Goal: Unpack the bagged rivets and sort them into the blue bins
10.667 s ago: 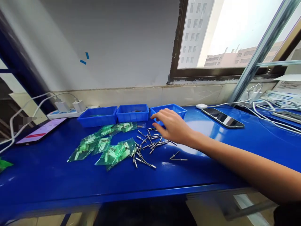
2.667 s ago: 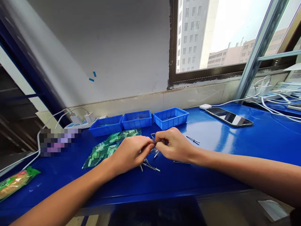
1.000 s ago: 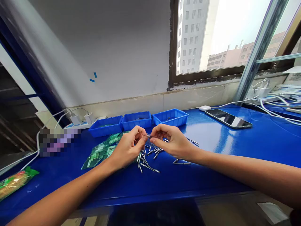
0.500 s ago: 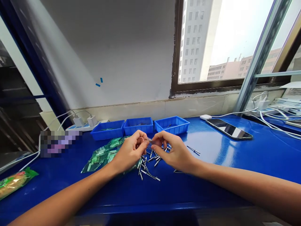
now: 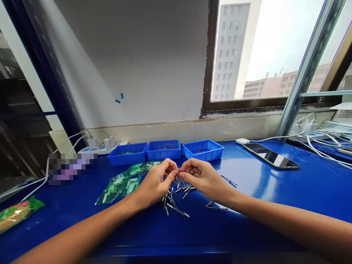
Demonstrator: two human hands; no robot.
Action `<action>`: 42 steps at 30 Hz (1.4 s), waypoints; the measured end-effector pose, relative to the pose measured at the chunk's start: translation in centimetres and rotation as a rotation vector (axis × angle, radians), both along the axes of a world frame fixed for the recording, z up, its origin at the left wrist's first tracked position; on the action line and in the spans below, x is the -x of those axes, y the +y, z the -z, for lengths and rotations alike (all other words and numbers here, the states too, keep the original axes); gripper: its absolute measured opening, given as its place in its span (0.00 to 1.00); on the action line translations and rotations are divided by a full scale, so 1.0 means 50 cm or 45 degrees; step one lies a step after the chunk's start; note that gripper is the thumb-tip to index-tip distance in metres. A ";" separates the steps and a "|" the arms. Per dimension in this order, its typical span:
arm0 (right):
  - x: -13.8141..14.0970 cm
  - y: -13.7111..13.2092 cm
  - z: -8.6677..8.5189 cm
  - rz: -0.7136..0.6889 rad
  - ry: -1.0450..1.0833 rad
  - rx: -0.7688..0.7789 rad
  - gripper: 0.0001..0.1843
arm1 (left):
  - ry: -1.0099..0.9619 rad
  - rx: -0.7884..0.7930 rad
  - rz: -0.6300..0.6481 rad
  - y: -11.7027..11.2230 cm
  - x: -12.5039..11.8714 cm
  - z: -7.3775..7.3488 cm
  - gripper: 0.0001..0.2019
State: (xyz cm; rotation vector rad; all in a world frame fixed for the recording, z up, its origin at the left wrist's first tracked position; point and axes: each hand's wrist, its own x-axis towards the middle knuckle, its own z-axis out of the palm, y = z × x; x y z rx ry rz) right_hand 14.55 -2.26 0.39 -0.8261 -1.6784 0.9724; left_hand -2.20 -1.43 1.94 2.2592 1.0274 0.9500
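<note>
My left hand [image 5: 157, 180] and my right hand [image 5: 202, 178] meet at the fingertips above the blue table. Both are closed in a pinch, thumb against fingers. Whatever sits between them is tiny and mostly covered by the fingers, so I cannot make out its kind. Below and around the fingertips lie loose silver blind rivets [image 5: 178, 210] in a scattered heap. A few more rivets [image 5: 228, 180] rest apart, to the right of my right hand. Beside my left hand lie clear green-tinted plastic bags [image 5: 118, 187] holding small pale pieces.
Behind the hands stand three blue trays: a left tray [image 5: 128, 160], a middle tray [image 5: 163, 154] and a right tray [image 5: 202, 155] with a few small pieces. A phone [image 5: 271, 156] lies at right. A power strip [image 5: 118, 146] with cables and a wrapped snack [image 5: 19, 214] are at left.
The fingertips have come closer together, and the small glinting piece between them is now more hidden. The whole view has shifted slightly, so things appear lower.
</note>
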 end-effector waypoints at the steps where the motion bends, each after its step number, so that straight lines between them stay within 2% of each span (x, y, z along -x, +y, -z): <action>1: 0.000 -0.001 -0.001 -0.007 0.024 0.031 0.07 | -0.012 -0.001 0.004 0.001 0.000 0.001 0.08; 5: 0.001 -0.006 -0.008 -0.009 0.029 0.074 0.08 | -0.054 0.002 0.022 0.002 0.002 0.004 0.08; 12: -0.001 -0.006 -0.009 0.096 -0.178 -0.149 0.05 | -0.116 0.049 0.024 0.002 0.002 0.003 0.09; 18: -0.004 0.000 0.000 0.113 -0.212 -0.181 0.05 | -0.068 0.047 0.051 -0.001 0.000 0.004 0.09; 25: -0.007 0.003 -0.006 0.435 -0.253 -0.339 0.15 | -0.074 -0.039 -0.021 0.010 0.003 -0.002 0.07; 27: -0.008 0.000 -0.008 0.406 -0.275 -0.290 0.16 | -0.067 -0.132 -0.076 0.011 0.005 -0.004 0.06; 30: -0.008 -0.011 -0.010 0.238 -0.257 -0.101 0.21 | -0.036 -0.343 -0.128 0.006 0.007 -0.005 0.04; 33: -0.004 -0.021 -0.009 0.140 -0.150 -0.011 0.26 | 0.005 -0.501 -0.023 -0.003 0.005 0.000 0.03; 37: 0.000 -0.016 -0.005 0.088 -0.071 -0.066 0.17 | 0.120 -0.570 0.131 -0.011 0.002 0.007 0.08; 42: -0.005 0.004 0.005 0.242 -0.093 -0.262 0.07 | 0.109 -0.296 0.047 -0.007 0.005 -0.003 0.06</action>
